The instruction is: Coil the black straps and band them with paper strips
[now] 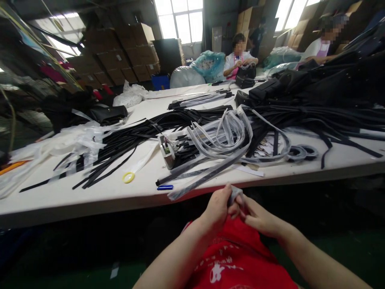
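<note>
My left hand [219, 205] and my right hand [254, 212] are close together in front of the table edge, above a red apron [237, 257]. Both are closed around a small grey plastic-wrapped strap [236, 193], which looks bent or rolled up; the fingers hide much of it. On the table just beyond lies a tangle of plastic-wrapped straps [222, 138] with loose ends reaching the front edge. To its right are small rolled-up straps [300, 152].
Long black straps [126, 144] cover the table's middle. A tape dispenser [166, 151], a yellow ring [128, 177] and a blue marker [165, 187] lie nearer the front. Black bags [279, 86] are heaped at right. Across the table, a person [239, 60] handles a black bag.
</note>
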A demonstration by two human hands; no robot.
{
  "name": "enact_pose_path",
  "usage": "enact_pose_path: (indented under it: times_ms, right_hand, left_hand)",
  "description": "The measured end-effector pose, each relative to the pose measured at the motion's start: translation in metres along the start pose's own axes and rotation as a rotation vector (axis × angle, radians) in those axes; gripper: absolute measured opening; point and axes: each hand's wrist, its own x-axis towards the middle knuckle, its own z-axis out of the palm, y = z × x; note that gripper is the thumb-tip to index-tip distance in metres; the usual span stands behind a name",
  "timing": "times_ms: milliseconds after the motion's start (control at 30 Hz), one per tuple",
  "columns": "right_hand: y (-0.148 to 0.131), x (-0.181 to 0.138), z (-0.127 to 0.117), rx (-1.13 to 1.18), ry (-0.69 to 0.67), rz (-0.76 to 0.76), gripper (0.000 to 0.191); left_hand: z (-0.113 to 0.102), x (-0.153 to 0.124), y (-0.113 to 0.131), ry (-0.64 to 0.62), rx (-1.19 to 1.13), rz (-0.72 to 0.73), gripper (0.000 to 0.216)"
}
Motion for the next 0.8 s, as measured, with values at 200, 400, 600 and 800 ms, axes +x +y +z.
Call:
enact_pose_path:
  times_ms: [200,400,600,800]
  right_hand:
    - [-0.018,-0.023,0.040,0.181,-0.317,0.206,0.045]
    - [-0.009,-0.009,-0.046,0.116,0.005,0.310,0.048]
    - [0.029,0.009,-0.033,-0.296,0.232,-0.057,0.045]
    - [0.013,-0.009,0.047,0.221,-0.189,0.210,0.049]
  left_hand:
    - [-0.021,0.010,0.003,0.218,0.608,0.348,0.058]
    - [-0.023,-0.010,-0.013,-0.108,0.867,0.191,0.073]
    - [-0.006,-0.007,0.004,-0.088,0.186,-0.136,0.074]
    - [-0.014,0.014,0.013,0.194,0.194,0.181,0.063]
